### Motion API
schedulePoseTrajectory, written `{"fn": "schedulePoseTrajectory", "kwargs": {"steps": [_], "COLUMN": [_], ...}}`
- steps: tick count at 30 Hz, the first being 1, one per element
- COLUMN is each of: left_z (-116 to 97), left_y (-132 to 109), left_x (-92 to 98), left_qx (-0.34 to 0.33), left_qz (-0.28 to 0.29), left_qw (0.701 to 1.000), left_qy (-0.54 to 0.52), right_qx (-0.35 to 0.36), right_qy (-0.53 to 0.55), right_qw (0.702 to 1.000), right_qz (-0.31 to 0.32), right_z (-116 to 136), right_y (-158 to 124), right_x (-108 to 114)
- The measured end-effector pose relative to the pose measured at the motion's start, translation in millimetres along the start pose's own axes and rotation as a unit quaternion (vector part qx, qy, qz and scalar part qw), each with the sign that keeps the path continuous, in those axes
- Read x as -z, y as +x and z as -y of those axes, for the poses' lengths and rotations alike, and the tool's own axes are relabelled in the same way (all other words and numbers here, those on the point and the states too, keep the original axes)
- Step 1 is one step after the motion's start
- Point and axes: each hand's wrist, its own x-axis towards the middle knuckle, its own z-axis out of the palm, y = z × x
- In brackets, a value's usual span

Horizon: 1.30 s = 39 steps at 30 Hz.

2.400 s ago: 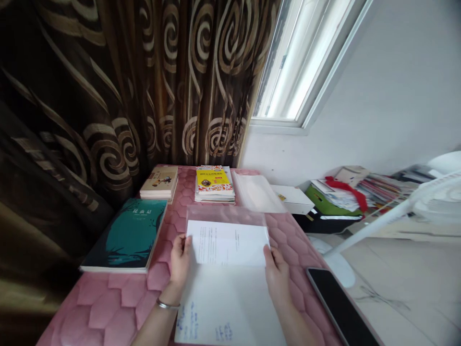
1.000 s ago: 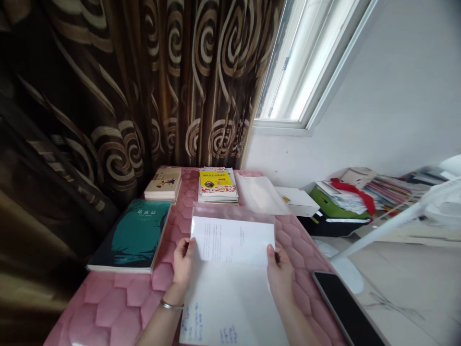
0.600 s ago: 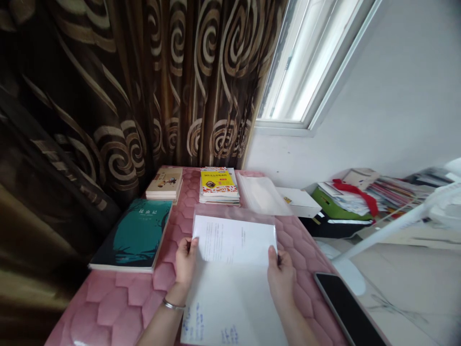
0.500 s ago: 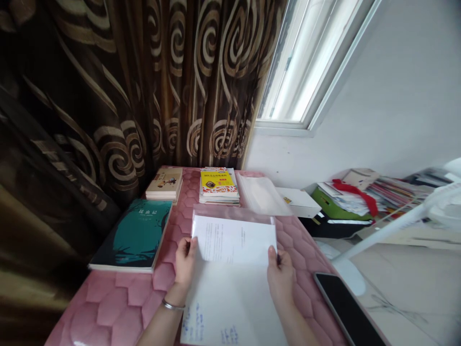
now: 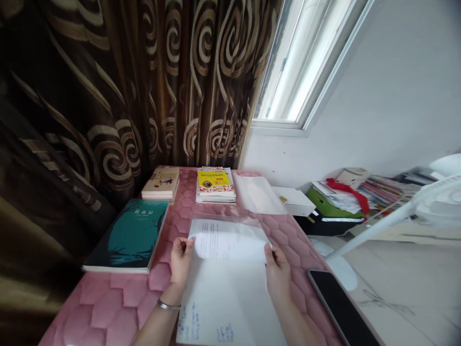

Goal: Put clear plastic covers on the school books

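Note:
My left hand (image 5: 183, 259) pinches the left edge of a clear plastic sleeve (image 5: 252, 222) between thumb and fingers. On the opposite edge, my right hand (image 5: 277, 266) grips the same sleeve. Inside it shows a printed sheet (image 5: 221, 240) with columns of small text, too small to read. Nearer me is a white sheet (image 5: 230, 293) with blue handwriting at its bottom; whether it lies inside the sleeve too, I cannot tell. A silver bangle (image 5: 169, 305) circles my left wrist. All this is held over a pink, hexagon-patterned table cover (image 5: 108, 307).
Left lies a teal book (image 5: 135, 235), with a stack of tan books (image 5: 161, 182) behind it. A yellow-covered book stack (image 5: 215, 185) and more clear sleeves (image 5: 259, 194) sit farther back. A phone (image 5: 340, 302) rests at right, beside a white fan (image 5: 378, 230) and paper-filled box (image 5: 333, 204).
The sleeve's far end has tipped lower and bends slightly, with its top edge nearer me. Both hands keep their hold. The whole view has shifted a little.

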Motion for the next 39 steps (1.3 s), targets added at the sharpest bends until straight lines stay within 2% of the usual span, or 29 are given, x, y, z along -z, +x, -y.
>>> {"fn": "schedulePoseTrajectory", "kwargs": {"steps": [6, 11, 14, 17, 22, 27, 32, 39], "left_z": [0.0, 4.6, 8.9, 11.4, 7.1, 2.1, 2.3, -3.3], "left_y": [-1.5, -1.3, -0.8, 0.2, 1.6, 3.8, 8.7, 11.4], "left_x": [2.4, 0.9, 0.0, -0.7, -1.9, 0.3, 6.0, 11.4], "left_qx": [-0.018, -0.027, -0.019, 0.017, 0.048, 0.051, 0.062, 0.096], "left_qz": [0.009, 0.011, 0.011, 0.002, -0.006, -0.01, 0.021, 0.046], "left_qw": [1.0, 0.999, 0.998, 0.99, 0.974, 0.974, 0.977, 0.982], "left_qy": [-0.007, 0.022, 0.067, 0.142, 0.223, 0.219, 0.204, 0.157], "right_qx": [-0.026, -0.032, -0.038, -0.052, -0.08, -0.074, -0.08, -0.102], "right_qy": [0.01, -0.014, -0.037, -0.063, -0.111, -0.145, -0.18, -0.201], "right_qw": [0.999, 0.999, 0.999, 0.997, 0.989, 0.984, 0.977, 0.973], "right_qz": [0.021, 0.013, 0.011, 0.015, 0.052, 0.067, 0.086, 0.058], "right_z": [8.3, -1.0, -13.7, -23.5, -23.7, -23.4, -26.4, -6.4], "right_y": [-1.8, -1.7, 2.8, 10.0, 22.1, 30.3, 33.3, 25.7], "right_x": [-1.5, -0.7, -3.2, -5.3, -2.0, 3.6, 5.6, 2.2]}}
